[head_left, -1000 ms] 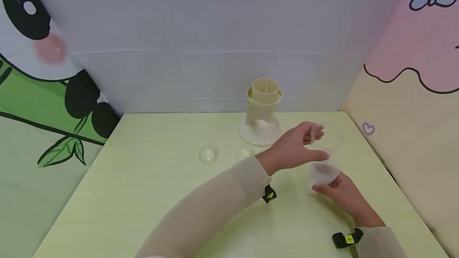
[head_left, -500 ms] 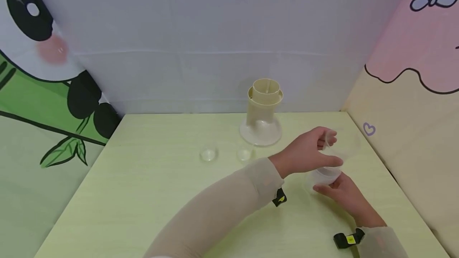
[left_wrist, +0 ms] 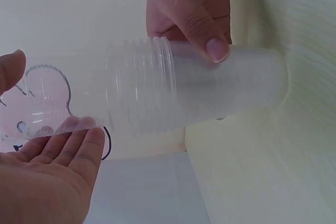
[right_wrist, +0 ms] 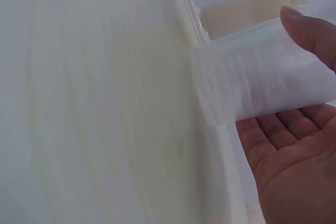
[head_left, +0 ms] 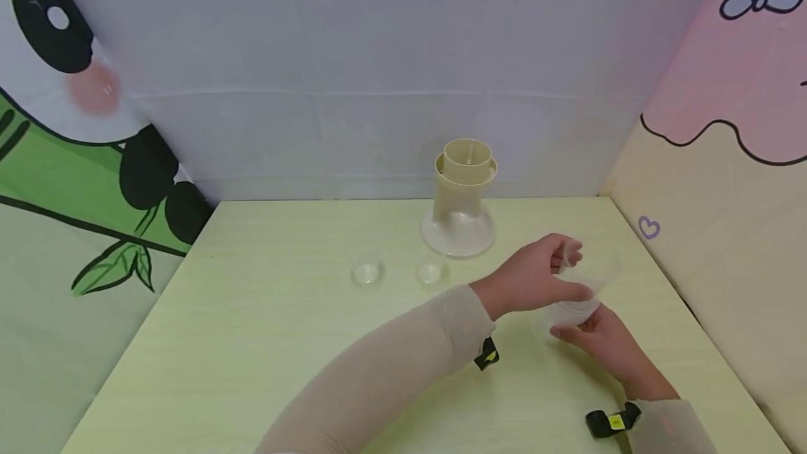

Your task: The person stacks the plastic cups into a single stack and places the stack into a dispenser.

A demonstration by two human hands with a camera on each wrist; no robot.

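- Head view: a person's two bare hands meet at the right side of a pale, wood-grained desk (head_left: pixel 252 349).
- The left hand (head_left: pixel 536 273) reaches across from the left. Its fingers are parted about as wide as a clear cup (left_wrist: pixel 86 82) and hold it between thumb and fingertips.
- The right hand (head_left: pixel 599 340), nearer, is curled around a frosted cup stack (right_wrist: pixel 262 80), thumb on one side and fingers on the other.
- The frosted cup stack stands upright, its base close against the desk. The clear cup is at its mouth, directly above; ribbed rims crowd together where the two meet in the left wrist view. How deep the clear cup sits is hard to tell.
- Far on the desk, left of the cups, stands a cream double tube (head_left: pixel 463 191) on a pale round base (head_left: pixel 460 238).
- Nearer and further left are two small clear round things (head_left: pixel 366 272), side by side and apart, too faint to name.
- Both arms wear pale sleeves (head_left: pixel 378 363) and black wristbands (head_left: pixel 613 420).
- Behind the desk hangs a creased, greyish-lilac backdrop (head_left: pixel 378 76), with cartoon drawings to left and right.
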